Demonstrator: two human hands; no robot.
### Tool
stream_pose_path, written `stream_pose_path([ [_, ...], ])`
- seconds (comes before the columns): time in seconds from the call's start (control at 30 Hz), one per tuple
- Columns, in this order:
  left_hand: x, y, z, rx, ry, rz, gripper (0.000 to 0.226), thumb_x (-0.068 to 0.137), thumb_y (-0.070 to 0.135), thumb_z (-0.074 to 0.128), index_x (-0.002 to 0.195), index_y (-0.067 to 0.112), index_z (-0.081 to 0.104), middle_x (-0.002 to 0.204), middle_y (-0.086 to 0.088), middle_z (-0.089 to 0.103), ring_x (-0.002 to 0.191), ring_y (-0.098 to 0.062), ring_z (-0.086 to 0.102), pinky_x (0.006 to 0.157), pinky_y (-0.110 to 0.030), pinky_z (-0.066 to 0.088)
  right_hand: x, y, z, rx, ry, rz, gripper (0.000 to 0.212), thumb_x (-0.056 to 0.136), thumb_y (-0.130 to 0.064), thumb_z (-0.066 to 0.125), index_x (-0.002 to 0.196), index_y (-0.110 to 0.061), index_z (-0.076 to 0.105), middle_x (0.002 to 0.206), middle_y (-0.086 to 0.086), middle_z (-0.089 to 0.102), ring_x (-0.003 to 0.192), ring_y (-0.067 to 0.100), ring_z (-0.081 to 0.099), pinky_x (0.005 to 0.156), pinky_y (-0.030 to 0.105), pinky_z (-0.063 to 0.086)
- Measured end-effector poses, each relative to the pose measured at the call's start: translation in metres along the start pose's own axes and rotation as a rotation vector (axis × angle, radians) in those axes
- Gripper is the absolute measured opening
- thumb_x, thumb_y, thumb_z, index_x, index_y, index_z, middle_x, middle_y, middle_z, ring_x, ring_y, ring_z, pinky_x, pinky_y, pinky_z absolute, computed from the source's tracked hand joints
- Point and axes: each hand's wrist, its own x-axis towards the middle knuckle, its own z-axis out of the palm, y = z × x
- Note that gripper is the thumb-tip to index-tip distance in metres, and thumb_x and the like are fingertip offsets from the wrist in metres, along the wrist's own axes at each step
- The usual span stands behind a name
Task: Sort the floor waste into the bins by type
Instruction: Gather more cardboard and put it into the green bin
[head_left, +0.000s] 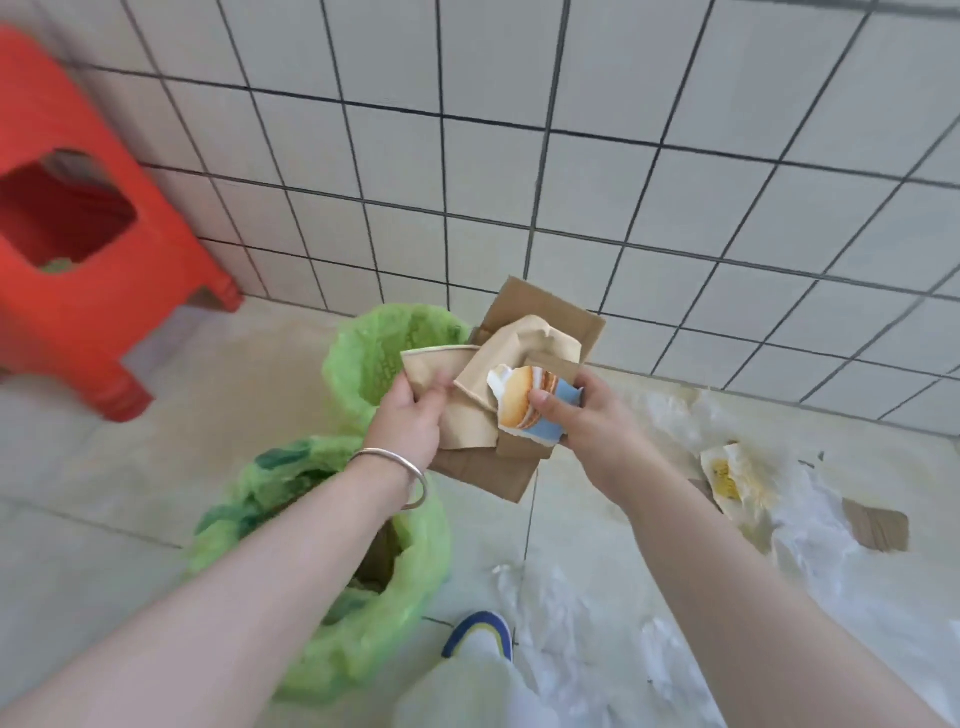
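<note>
Fingers (439, 387) of both hands pinch cardboard scraps (519, 358) above near bin (415, 561).

Both your arms are stretched out ahead of you, bare to the elbow, reaching forward and down and drawing close together at the hands. Your left hand (410, 415) has its back to the camera, thumb on top and fingers curled under, gripping. There's a silver bangle (400, 475) loose round that left wrist. Your right hand (576, 415) sits just beside it, thumb (543, 402) pressed flat on top, fingers wrapped underneath in a pinch. Below, your pale trouser leg (467, 691) and a blue-and-white shoe toe (480, 631) point forward.
</note>
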Motion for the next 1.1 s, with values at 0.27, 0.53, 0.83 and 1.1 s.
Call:
stream_pose_path([
  [0.27,-0.041,-0.008,-0.141,-0.046,0.077,-0.084,0.013,0.096,0.026,0.048,0.108,0.025,0.055,0.108,-0.002,0.067,0.093,-0.018,0.063,0.087,-0.040,0.053,-0.041,-0.005,0.142,-0.196,-0.027,-0.094,0.031,0.088,-0.012,0.063,0.109,-0.018,0.041,0.088,-0.010,0.049,0.091,0.016,0.051,0.062,0.018,0.039],
  [0.53,-0.036,-0.073,-0.202,0.041,0.075,-0.165,0.065,0.076,-0.015,0.060,0.118,0.031,0.042,0.096,0.000,0.059,0.081,-0.012,0.060,0.067,-0.022,0.052,-0.025,0.063,0.189,-0.370,-0.141,0.021,0.067,0.078,-0.010,0.075,0.129,-0.035,0.040,0.113,-0.012,0.060,0.120,0.016,0.054,0.086,0.027,0.047],
  [0.83,-0.007,-0.128,-0.176,1.146,-0.127,-0.278,0.039,0.084,0.012,0.050,0.123,0.018,0.049,0.116,-0.010,0.064,0.107,-0.030,0.061,0.088,-0.034,0.050,-0.009,0.110,0.199,-1.074,-0.164,0.161,0.033,0.088,-0.010,0.051,0.120,-0.012,0.046,0.110,0.009,0.064,0.101,0.028,0.061,0.076,0.034,0.047],
  [1.1,0.034,-0.165,-0.159,1.270,-0.244,-0.618,0.039,0.096,0.012,0.029,0.133,0.009,0.041,0.138,-0.010,0.050,0.126,-0.027,0.051,0.101,-0.037,0.041,0.021,0.155,0.216,-1.371,-0.295,0.366,0.037,0.095,-0.018,0.050,0.128,-0.005,0.040,0.127,0.012,0.058,0.119,0.026,0.057,0.097,0.035,0.046],
])
